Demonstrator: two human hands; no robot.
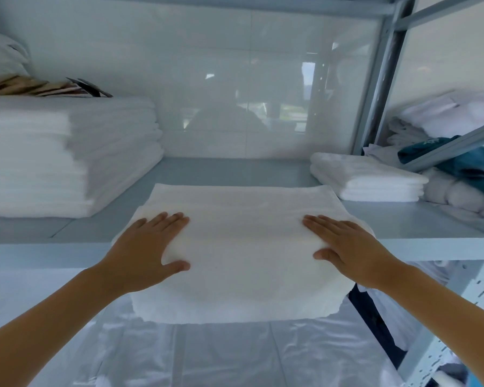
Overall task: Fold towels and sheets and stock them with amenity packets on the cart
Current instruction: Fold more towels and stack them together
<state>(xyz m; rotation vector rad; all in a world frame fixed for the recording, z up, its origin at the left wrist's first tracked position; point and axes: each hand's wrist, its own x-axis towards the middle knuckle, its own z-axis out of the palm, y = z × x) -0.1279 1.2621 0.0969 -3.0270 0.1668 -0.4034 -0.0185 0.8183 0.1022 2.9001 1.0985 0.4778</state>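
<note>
A folded white towel point(241, 247), half on the shelf point(430, 219) and overhanging its front edge, is pressed flat by the left hand point(148, 247) and right hand point(347, 244).

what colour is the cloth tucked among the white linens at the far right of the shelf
Teal, a dark blue-green cloth, seen in the head view, the only one, behind the slanted shelf brace.
</note>
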